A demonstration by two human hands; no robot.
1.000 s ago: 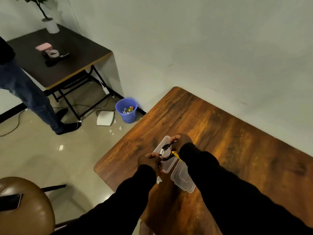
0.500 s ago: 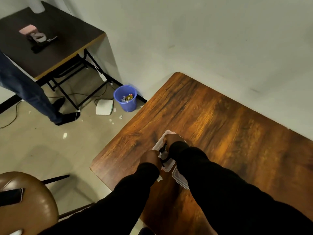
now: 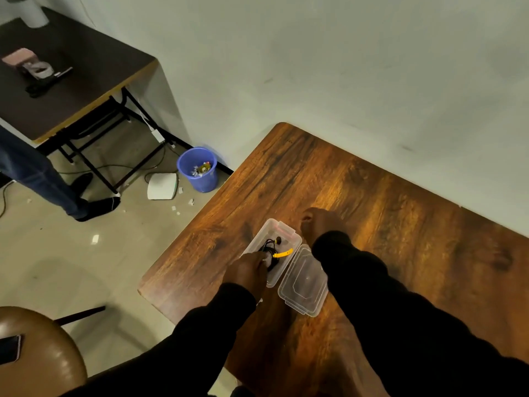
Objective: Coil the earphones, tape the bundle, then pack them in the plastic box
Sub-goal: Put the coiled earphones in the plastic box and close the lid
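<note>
A clear plastic box (image 3: 282,227) sits open on the wooden table (image 3: 372,207). Its hinged lid (image 3: 304,285) lies flat to the right of the base. Inside the base lies the coiled black earphone bundle (image 3: 270,244), with a yellow piece (image 3: 283,253) sticking out of it. My left hand (image 3: 247,272) reaches into the near end of the box, fingertips closed on the bundle where a pale wrap shows. Just beyond the box's far right corner, my right hand (image 3: 319,223) hovers with nothing in it, its fingers loosely bent.
The box is near the table's left edge. On the floor to the left are a blue bin (image 3: 197,170) and a white flat object (image 3: 161,186). A brown stool (image 3: 37,353) carries a phone (image 3: 10,349). A person's legs (image 3: 37,173) stand by a dark side table (image 3: 65,81).
Both hands held the bundle over the box before. The bundle now lies in the base, and my right hand has let go and moved away to the far right. The lid is uncovered.
</note>
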